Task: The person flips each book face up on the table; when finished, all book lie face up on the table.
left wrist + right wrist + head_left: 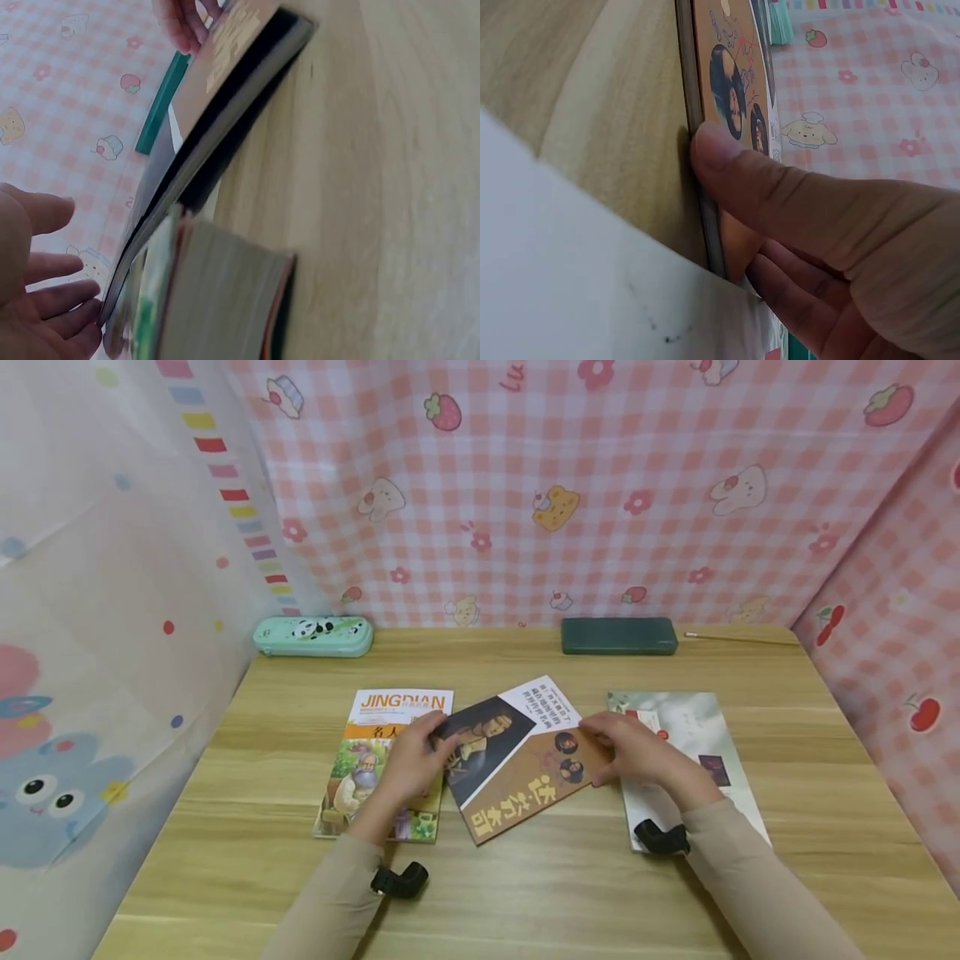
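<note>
A brown and black book point(513, 752) lies turned at an angle between my two hands in the head view, with a white strip at its top corner. My right hand point(637, 747) grips its right end; in the right wrist view the thumb point(718, 146) presses the near edge. My left hand point(411, 760) is at the other end, its straight fingers point(64, 300) touching the edge and the thumb apart from the cover. Under the left hand lies a thick book titled JINGDIAN point(405, 700). Beneath the right hand is a pale green-white book point(697, 718), partly covered.
At the back left stands a mint pencil case point(313, 637) with pandas. A dark green case point(619, 636) sits at the back right, beside a thin pencil point(738, 638). Patterned curtains point(487, 485) border the wooden table point(547, 893) at the back and sides.
</note>
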Demonstrator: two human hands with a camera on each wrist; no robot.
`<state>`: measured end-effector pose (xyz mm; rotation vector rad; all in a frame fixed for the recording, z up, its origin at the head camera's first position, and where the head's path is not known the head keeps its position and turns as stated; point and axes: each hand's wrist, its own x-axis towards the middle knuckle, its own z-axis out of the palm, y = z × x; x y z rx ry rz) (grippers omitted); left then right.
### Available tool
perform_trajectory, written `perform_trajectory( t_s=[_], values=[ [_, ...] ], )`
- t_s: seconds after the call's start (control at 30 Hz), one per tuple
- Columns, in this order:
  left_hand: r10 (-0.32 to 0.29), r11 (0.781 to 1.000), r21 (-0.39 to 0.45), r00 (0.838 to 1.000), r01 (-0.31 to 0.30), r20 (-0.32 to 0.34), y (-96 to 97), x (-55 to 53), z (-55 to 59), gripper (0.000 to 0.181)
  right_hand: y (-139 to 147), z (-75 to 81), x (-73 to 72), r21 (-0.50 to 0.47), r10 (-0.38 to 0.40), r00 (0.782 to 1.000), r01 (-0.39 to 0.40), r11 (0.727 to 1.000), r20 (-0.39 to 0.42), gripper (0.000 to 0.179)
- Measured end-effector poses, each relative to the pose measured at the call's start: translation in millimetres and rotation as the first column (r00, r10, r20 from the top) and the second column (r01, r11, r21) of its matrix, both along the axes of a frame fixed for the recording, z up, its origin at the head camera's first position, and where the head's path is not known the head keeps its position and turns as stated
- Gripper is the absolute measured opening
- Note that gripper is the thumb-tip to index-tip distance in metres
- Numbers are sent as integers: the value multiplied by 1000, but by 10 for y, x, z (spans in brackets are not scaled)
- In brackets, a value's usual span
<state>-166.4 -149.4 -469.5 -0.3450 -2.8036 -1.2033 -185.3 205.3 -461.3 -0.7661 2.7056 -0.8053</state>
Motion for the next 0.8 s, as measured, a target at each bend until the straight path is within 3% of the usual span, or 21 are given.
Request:
perform_trajectory(
  t_s=[0.1,0.23,0.37,0.5,0.6,0.7,0.8],
  values=[
    [-17,998,-59,1000,18,24,-11,2,-1,50,-12,3,-11,13,-7,1000,7,1000,-3,78],
    [-39,996,-85,999,39,-2,-37,19,-11,49,-24,5,-32,32,-19,1000,20,999,-8,69],
    [-17,998,-54,1000,17,-6,-80,100,-30,44,-48,4,-76,57,15,997,-11,998,-71,54],
    [21,1000,15,999,-22,48,-95,212,-26,38,-63,0,-143,70,16,993,-7,998,-120,40],
    [27,998,48,997,-30,77,-73,289,-22,35,-59,-21,-184,52,-2,991,9,999,-135,41],
    [16,999,46,998,-19,58,-28,360,-34,32,-50,-47,-217,32,-8,989,13,999,-148,45],
    [-11,1000,-24,1000,11,-4,23,434,-42,29,-44,-29,-245,34,-9,991,13,999,-135,47]
  ],
)
